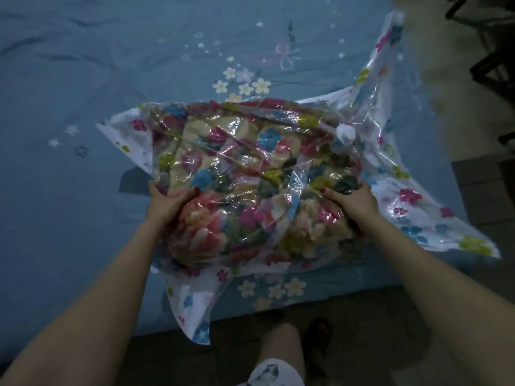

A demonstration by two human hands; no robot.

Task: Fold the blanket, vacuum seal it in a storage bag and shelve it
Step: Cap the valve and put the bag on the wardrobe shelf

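Both hands clamp the near edge of the storage bag [250, 174]: the left hand [167, 203] at lower centre-left, the right hand [352, 200] opposite, fingers curled into the plastic over the folded blanket [223, 207] inside. The bundle sits between them and stretches away toward the middle of the frame, its long axis running left to right; neither hand looks nearer. A white valve [345, 134] sits right of centre. Loose plastic fans out over the blue bed [83, 79]. Dark floor [390, 330] lies along the bottom.

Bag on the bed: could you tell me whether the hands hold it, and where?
Yes: left hand and right hand grip the bag at its near side corners.
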